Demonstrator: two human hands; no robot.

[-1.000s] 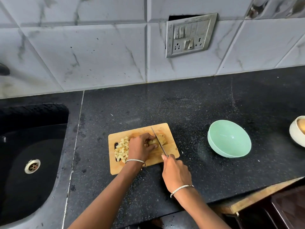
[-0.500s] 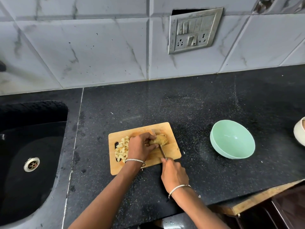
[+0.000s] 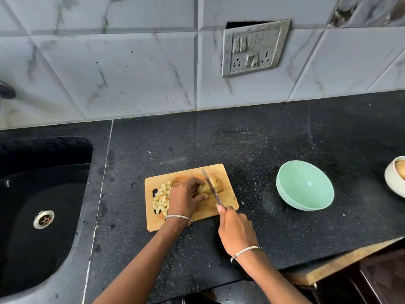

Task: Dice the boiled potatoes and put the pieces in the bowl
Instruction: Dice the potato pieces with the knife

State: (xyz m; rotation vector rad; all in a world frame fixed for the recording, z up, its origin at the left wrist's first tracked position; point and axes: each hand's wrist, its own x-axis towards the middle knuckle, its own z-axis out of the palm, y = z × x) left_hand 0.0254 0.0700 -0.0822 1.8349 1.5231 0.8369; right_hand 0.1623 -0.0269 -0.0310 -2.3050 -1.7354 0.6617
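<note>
On the table (image 3: 241, 139) the green bowl (image 3: 304, 185) is sitting empty. On the cutting board (image 3: 229, 194) my left grip (image 3: 184, 199) is curling over the remaining potato (image 3: 217, 185), my right grip (image 3: 236, 231) is clenching the knife (image 3: 208, 181) across it, and the diced pieces (image 3: 162, 197) are waiting alongside.

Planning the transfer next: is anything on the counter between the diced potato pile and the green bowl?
Nothing sits on the counter between board and bowl. On the board itself, the left hand, uncut potato and knife lie between the pile and the bowl.
</note>
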